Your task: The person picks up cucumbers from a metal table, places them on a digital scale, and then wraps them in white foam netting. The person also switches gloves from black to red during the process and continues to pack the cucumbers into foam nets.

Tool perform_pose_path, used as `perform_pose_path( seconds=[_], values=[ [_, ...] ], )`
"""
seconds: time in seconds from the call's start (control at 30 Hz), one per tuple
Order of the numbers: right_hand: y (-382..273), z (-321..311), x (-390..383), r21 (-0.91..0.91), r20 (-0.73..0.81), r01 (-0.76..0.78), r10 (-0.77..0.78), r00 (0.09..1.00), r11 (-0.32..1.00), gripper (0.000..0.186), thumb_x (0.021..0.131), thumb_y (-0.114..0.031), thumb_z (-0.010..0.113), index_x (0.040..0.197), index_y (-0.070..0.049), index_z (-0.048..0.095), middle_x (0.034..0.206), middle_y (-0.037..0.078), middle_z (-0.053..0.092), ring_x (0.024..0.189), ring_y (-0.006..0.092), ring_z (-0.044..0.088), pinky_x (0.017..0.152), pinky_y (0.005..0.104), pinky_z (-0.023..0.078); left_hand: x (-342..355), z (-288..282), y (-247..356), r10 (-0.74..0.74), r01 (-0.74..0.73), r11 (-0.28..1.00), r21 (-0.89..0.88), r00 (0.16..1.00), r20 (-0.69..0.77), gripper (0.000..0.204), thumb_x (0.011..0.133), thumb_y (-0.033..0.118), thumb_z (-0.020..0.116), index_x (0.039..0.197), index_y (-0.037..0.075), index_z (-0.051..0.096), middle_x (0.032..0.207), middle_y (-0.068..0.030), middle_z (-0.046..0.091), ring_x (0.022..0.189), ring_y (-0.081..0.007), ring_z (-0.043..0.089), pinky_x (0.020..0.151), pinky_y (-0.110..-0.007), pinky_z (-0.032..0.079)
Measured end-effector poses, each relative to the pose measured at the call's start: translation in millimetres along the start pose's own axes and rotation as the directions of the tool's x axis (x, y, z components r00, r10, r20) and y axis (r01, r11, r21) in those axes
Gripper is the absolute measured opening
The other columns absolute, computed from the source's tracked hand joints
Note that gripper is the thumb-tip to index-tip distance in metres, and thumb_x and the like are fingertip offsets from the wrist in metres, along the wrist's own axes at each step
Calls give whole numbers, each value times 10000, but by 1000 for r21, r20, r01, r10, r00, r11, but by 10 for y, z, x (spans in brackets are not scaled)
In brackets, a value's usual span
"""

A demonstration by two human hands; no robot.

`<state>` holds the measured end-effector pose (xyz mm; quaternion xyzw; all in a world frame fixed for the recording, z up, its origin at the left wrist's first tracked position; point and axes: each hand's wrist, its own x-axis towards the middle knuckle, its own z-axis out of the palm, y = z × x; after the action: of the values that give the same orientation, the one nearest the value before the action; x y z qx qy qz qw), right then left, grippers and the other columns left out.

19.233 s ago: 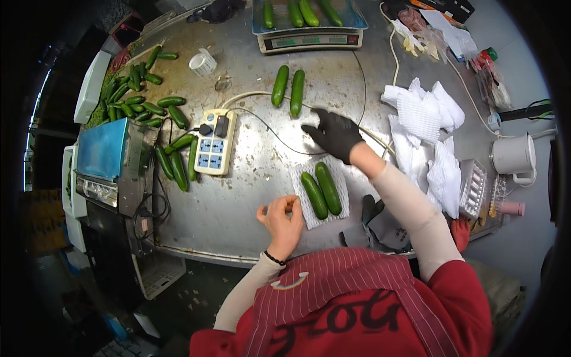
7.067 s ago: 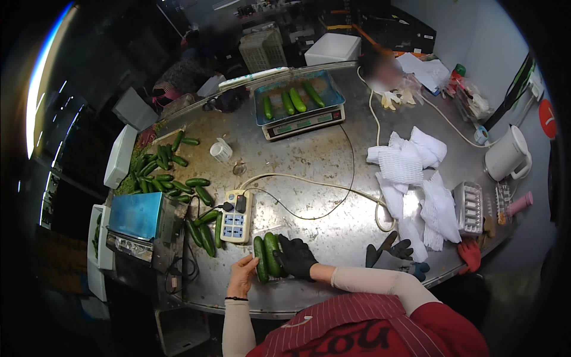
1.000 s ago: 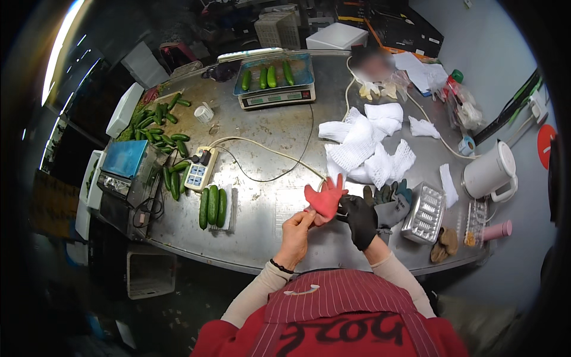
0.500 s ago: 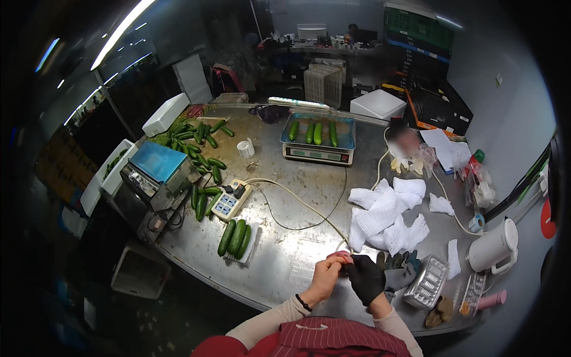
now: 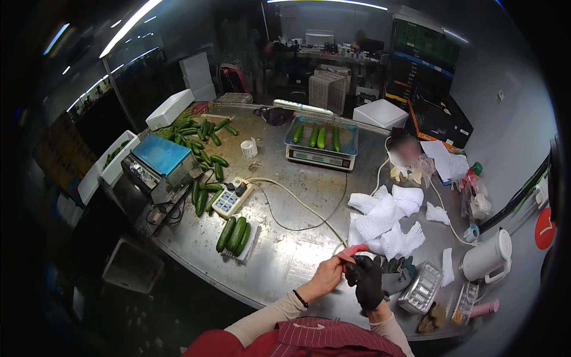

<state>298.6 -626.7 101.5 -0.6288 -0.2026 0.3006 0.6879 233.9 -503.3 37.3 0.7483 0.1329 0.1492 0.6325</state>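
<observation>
Head view: a person's two hands meet over the near edge of a worn metal bench (image 5: 256, 279), right of centre, at a red glove (image 5: 358, 249). The bare left hand (image 5: 327, 279) is closed on it; the black-gloved right hand (image 5: 366, 279) curls against it, though whether it grips I cannot tell. Working from both sides probably steadies the limp fabric. To the left, three cucumbers (image 5: 238, 233) lie side by side on a padded tray (image 5: 252, 244), likely to keep them together. White netting (image 5: 389, 217) sits beyond the hands, seemingly for easy reach. Four more cucumbers (image 5: 321, 138) rest on a scale (image 5: 321, 159) farther back. Behind, the room is dim, with stacked crates (image 5: 419, 65) and strip lights (image 5: 129, 30).
</observation>
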Motion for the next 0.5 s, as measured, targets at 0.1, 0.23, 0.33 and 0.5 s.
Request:
perform_pose_path(
  seconds=[0.1, 0.23, 0.33, 0.5],
  values=[
    [24, 37, -83, -228, 61, 92, -80, 995, 969, 97, 908, -89, 616, 972, -16, 624, 736, 12, 584, 601, 61, 503, 544, 224, 408, 271, -47, 215, 280, -207, 852, -481, 956, 83, 414, 973, 41, 467, 1386, 25, 440, 1231, -132, 623, 1112, -229, 612, 931, -325, 492],
    [94, 138, -91, -457, 294, 272, -144, 945, 847, 186, 914, -120, 618, 1067, -18, 594, 861, 167, 637, 774, 325, 654, 667, 374, 510, 277, -368, 217, -148, 190, 538, -821, 980, 129, 219, 970, 85, 549, 1169, 5, 591, 1068, -97, 667, 888, -176, 654, 751, -307, 544],
    [28, 200, -128, -535, 381, 509, -345, 858, 674, 203, 889, -104, 630, 1067, -27, 571, 897, 175, 627, 784, 357, 643, 654, 406, 506, 205, -516, 350, -231, 148, 642, -752, 973, -5, 280, 858, -8, 685, 1134, -37, 651, 1037, -75, 685, 863, -161, 667, 750, -295, 554],
    [235, 234, -79, -563, 401, 536, -359, 843, 629, 238, 869, -90, 641, 1080, -40, 542, 906, 167, 622, 801, 374, 639, 658, 432, 504, 94, -566, 310, -224, 79, 583, -808, 972, -67, 334, 886, -7, 639, 1207, -81, 585, 1128, -143, 658, 987, -228, 659, 893, -346, 549]
  ],
)
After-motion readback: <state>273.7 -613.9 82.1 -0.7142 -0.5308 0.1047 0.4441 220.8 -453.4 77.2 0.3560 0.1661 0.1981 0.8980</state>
